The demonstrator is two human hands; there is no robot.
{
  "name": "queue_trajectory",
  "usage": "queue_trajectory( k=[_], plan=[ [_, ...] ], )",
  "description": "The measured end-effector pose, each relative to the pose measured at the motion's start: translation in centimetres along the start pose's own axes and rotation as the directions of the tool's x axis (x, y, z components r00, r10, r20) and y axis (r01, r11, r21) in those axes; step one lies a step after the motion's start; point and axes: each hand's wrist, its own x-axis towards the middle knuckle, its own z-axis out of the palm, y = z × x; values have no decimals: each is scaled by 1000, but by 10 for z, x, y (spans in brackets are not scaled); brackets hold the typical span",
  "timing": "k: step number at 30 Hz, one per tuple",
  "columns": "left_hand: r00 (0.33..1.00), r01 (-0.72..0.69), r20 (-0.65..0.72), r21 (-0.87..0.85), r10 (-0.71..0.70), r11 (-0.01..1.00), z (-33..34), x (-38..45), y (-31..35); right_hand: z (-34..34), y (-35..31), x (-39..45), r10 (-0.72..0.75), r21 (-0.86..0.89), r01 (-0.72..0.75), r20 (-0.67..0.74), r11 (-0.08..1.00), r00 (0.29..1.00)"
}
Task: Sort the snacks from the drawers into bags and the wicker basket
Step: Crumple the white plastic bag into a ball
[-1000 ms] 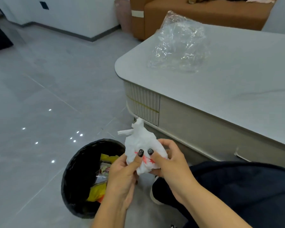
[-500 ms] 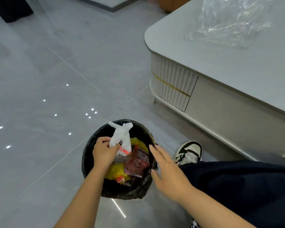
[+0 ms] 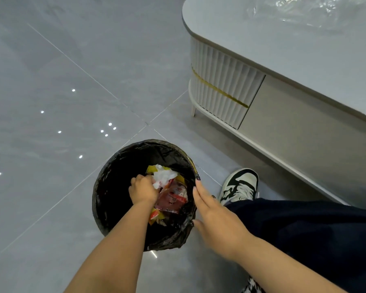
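Inside bin [image 3: 114, 187], left hand [image 3: 143, 190] grips half-hidden white bag [image 3: 164, 176]; right hand [image 3: 212, 208] flat.

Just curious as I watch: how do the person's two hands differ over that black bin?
The left hand is down inside the black bin, fingers curled on a white crumpled bag; the right hand stays outside at the rim. The left hand's fingers are bent and hidden; the right hand's lie straight, holding nothing. Both are bare.

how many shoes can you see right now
1: a black-and-white sneaker on the floor, right of the black bin, beside the cabinet. A patterned bit at the bottom edge may be a second shoe; I cannot tell.
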Motion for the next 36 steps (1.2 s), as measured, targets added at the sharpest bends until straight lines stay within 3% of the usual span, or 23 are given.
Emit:
queue_trajectory(
  k=[3, 9, 15, 20, 27, 36],
  plan=[
    [995, 50, 91, -72, -43, 996, 8, 3, 0, 2, 2, -1, 2, 37, -2, 6, 999, 1000],
    [974, -11, 222, -145, 43, 989, -14, 6, 1, 3, 6, -3, -14, 117, 16, -21, 993, 1000],
    [987, -84, 127, -127, 100, 988, -50, -17, 0, -25, 2, -3, -24, 125, 29, -44, 992, 999],
    [960, -247, 68, -237, 270, 939, -87, -52, 41, -78, -3, -11, 25, 66, -19, -96, 998, 995],
    [815, -552, -26, -339, 579, 761, -158, -126, 143, -166, 11, -76, 95, 89, -68, -349, 994, 932],
    [539, -811, -98, -327, 836, 485, -218, -242, 269, -228, 57, -226, 156, 85, -133, -636, 988, 755]
  ],
)
